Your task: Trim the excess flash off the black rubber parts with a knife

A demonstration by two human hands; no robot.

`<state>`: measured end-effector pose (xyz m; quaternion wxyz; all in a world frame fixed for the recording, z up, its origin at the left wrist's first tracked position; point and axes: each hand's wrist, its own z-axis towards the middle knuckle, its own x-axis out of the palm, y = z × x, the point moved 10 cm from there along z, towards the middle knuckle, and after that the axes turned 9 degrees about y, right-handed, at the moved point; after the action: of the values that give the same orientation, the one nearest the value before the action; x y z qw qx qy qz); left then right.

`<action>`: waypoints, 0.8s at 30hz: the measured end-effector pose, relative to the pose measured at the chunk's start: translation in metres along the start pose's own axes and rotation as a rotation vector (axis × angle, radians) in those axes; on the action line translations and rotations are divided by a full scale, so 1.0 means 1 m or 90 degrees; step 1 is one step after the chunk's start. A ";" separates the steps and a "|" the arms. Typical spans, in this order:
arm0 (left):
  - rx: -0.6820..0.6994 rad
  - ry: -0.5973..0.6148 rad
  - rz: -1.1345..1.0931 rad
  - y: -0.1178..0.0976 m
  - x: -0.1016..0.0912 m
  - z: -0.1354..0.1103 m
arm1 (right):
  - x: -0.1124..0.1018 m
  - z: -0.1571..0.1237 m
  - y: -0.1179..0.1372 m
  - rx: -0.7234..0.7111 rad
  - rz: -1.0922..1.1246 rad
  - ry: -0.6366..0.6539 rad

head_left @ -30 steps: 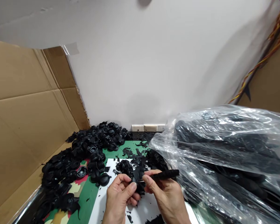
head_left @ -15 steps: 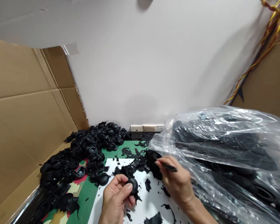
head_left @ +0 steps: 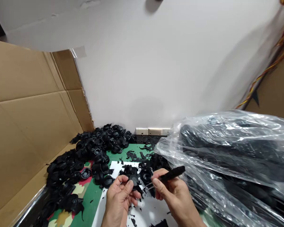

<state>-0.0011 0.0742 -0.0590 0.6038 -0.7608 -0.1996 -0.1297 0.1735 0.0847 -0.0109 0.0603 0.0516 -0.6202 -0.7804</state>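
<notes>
My left hand (head_left: 119, 199) pinches a small round black rubber part (head_left: 133, 180) between thumb and fingers, low in the middle of the view. My right hand (head_left: 174, 196) grips a black-handled cutting tool (head_left: 172, 173), its thin metal tip pointing left at the rubber part. Both hands hover over a white sheet (head_left: 149, 211) strewn with black rubber trimmings (head_left: 142, 171).
A pile of black ribbed rubber parts (head_left: 85, 160) spreads over the green mat (head_left: 91, 197) at left. A brown cardboard wall (head_left: 28, 119) stands left. A big clear plastic bag (head_left: 229, 157) of black parts fills the right. White wall behind; coloured wires (head_left: 269, 67) top right.
My right hand, half a second ago reaching toward the bag, has come back to my left hand with the tool, its tip now at the rubber part. The view shifted slightly.
</notes>
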 end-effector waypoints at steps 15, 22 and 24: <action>0.051 0.006 0.020 -0.003 0.008 -0.002 | 0.031 -0.009 0.012 -0.073 -0.454 -0.015; 0.079 -0.035 0.076 -0.009 0.010 -0.010 | 0.053 -0.010 0.013 -0.139 -0.780 0.033; 0.093 -0.040 0.092 -0.011 0.011 -0.011 | 0.060 -0.011 0.017 -0.160 -0.837 0.038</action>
<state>0.0044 0.0674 -0.0417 0.6590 -0.7306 -0.1723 -0.0471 0.1166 0.0613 0.0024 -0.4050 0.4329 -0.3621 -0.7193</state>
